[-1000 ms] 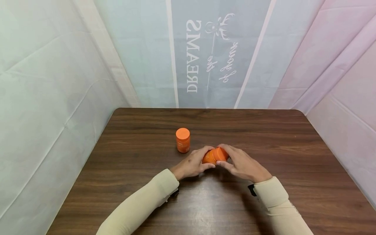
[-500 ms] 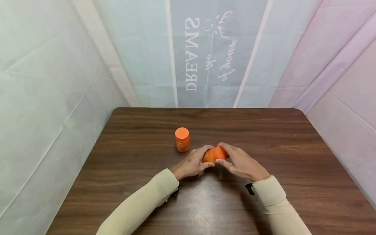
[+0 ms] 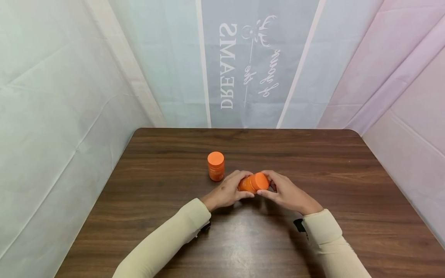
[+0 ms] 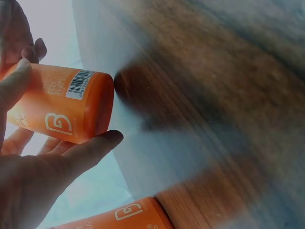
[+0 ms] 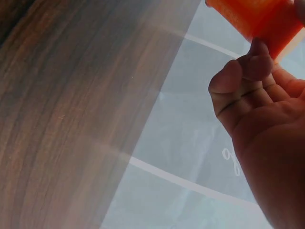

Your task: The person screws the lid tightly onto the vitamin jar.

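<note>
In the head view, an orange plastic jar (image 3: 248, 185) is held tilted between both hands, its round lid (image 3: 261, 181) facing right. My left hand (image 3: 227, 190) grips the jar's body from the left; in the left wrist view the thumb and fingers curve around it near a barcode label (image 4: 80, 84). My right hand (image 3: 286, 191) is at the lid, with thumb and forefinger on opposite edges of it. In the right wrist view its other fingers (image 5: 226, 78) are curled below the jar. A second orange jar (image 3: 216, 170) stands upright, lid on, just behind my left hand.
A dark brown wooden table (image 3: 167, 150) with rounded far corners lies under everything. Light cloth walls (image 3: 69, 116) enclose it on the left, back and right, and the back one (image 3: 243, 77) carries mirrored lettering.
My right hand's fingers have shifted around the lid, so more of its top shows. The held jar has barely moved, and the standing jar stays in place.
</note>
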The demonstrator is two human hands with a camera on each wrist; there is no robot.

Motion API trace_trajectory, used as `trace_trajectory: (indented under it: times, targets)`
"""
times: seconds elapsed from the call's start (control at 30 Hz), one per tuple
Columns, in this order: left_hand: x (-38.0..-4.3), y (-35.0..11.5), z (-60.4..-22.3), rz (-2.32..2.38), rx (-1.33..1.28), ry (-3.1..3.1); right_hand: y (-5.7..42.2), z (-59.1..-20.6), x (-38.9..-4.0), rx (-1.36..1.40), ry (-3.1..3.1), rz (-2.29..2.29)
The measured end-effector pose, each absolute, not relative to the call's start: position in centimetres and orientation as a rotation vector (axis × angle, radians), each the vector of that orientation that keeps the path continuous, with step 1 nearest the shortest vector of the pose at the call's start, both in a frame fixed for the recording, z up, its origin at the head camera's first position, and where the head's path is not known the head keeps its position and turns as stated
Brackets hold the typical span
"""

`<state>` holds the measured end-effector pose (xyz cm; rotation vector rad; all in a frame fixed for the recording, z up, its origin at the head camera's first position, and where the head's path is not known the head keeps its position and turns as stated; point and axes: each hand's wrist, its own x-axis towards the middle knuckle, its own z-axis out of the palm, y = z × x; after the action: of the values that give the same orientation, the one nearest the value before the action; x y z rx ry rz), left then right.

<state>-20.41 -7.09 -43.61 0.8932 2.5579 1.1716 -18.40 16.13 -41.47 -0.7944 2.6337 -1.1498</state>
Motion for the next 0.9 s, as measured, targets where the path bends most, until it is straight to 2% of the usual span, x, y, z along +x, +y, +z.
trace_trajectory:
  times: [0.9]
  targets:
    - [-21.1, -6.1, -43.4, 1.28, 0.724, 2.435, 16.0, -40.0, -19.2, -0.765, 2.709, -1.171]
